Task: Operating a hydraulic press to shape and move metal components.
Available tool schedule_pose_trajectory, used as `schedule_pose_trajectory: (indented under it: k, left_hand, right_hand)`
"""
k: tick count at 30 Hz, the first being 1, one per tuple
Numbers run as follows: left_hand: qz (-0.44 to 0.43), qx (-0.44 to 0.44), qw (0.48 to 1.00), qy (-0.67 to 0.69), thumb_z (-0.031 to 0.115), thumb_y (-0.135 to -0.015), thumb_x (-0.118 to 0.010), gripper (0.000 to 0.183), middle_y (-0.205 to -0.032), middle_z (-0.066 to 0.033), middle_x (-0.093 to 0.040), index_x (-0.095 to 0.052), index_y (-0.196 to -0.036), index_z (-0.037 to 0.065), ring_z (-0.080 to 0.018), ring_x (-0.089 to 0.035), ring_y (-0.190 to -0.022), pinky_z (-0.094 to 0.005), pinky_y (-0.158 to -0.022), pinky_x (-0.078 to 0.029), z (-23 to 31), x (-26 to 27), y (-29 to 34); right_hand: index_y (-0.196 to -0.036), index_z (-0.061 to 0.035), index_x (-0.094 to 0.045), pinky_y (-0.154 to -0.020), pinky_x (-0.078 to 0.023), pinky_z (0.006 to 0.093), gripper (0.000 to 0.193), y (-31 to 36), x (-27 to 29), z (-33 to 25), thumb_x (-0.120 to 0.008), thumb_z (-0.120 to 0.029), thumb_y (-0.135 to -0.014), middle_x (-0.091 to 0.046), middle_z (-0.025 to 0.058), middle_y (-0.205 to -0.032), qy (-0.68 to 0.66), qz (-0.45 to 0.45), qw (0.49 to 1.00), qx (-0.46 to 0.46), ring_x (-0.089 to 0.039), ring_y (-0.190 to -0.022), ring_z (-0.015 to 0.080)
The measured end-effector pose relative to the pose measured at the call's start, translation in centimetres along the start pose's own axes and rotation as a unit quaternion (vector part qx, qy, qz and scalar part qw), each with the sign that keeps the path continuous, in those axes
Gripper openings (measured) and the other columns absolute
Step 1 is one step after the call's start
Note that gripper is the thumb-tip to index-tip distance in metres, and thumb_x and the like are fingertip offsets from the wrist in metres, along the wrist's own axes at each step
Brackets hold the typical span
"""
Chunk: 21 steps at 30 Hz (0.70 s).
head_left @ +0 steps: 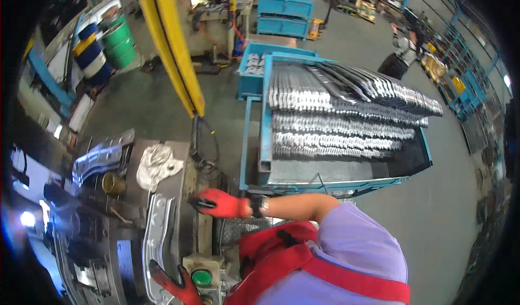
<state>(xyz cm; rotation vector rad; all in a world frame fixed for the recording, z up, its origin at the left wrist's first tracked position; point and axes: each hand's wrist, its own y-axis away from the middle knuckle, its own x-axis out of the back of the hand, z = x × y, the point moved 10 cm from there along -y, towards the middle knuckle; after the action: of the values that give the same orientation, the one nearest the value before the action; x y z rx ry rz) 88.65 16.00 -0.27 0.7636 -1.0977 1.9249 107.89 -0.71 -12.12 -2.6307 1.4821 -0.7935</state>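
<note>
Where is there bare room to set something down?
Bare: inside the blue bin, between its near rim and the stacked metal parts; also floor between green drum and yellow post. Crowded: the bench, where cloth, can and metal panels leave narrow gaps; the left hand overlaps the nearest panel.

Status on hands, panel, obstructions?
Left hand at metal panel, near end. Right hand off panel, nothing visible in it. White cloth just beyond far end.

The gloves [225, 203] are red with black fingers [157, 268] — the wristband [256, 205] black, shirt [363, 240] lavender, broad strap [352, 279] red.
</note>
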Motion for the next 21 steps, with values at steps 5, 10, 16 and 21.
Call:
schedule_pose_trajectory:
  k: [5,10,16,21]
  left_hand:
    - [-0.245,0.081,0.863,0.434,0.008,-0.075,-0.055,0.050,-0.110,-0.0117,-0.052,-0.038,-0.121,-0.002,-0.0198,-0.048,-0.102,-0.0313,-0.092,-0.033,9.4,-12.8,-1.7]
    - [-0.444,0.077,0.700,0.553,0.015,-0.086,-0.042,0.039,-0.109,-0.0139,-0.053,-0.039,-0.120,-0.003,-0.0203,-0.050,-0.102,-0.0316,-0.091,-0.036,28.1,-24.8,-0.7]
    - [-0.590,0.185,0.488,0.616,0.045,-0.082,-0.046,0.061,-0.117,-0.0165,-0.046,-0.032,-0.126,0.006,-0.0267,-0.048,-0.104,-0.0376,-0.089,-0.037,46.5,-37.9,-1.9]
    - [-0.485,0.159,0.530,0.677,0.041,-0.076,-0.059,0.058,-0.101,-0.0127,-0.053,-0.040,-0.116,0.004,-0.0247,-0.052,-0.094,-0.0359,-0.080,-0.041,55.1,-40.9,-7.2]
  right_hand:
    - [-0.104,-0.0050,-0.054,-0.074,-0.044,0.0357,0.041,14.8,8.5,8.6,-0.054,-0.036,-0.077,-0.058,0.0156,-0.086,0.053,-0.003,0.988,-0.142,-0.056,-0.083,0.0290]
    - [-0.107,-0.0071,-0.055,-0.073,-0.045,0.0305,0.043,27.2,14.0,17.4,-0.055,-0.038,-0.077,-0.060,0.0111,-0.090,-0.053,-0.041,0.933,-0.354,-0.056,-0.081,0.0181]
    - [-0.108,-0.0070,-0.054,-0.070,-0.043,0.0251,0.033,33.6,23.7,15.3,-0.055,-0.025,-0.080,-0.060,0.0069,-0.092,-0.171,0.046,0.916,-0.361,-0.054,-0.079,0.0125]
    - [-0.102,-0.0024,-0.056,-0.072,-0.045,0.0246,0.028,38.5,28.0,17.9,-0.054,-0.021,-0.081,-0.061,0.0072,-0.093,-0.259,0.158,0.882,-0.361,-0.057,-0.086,0.0119]
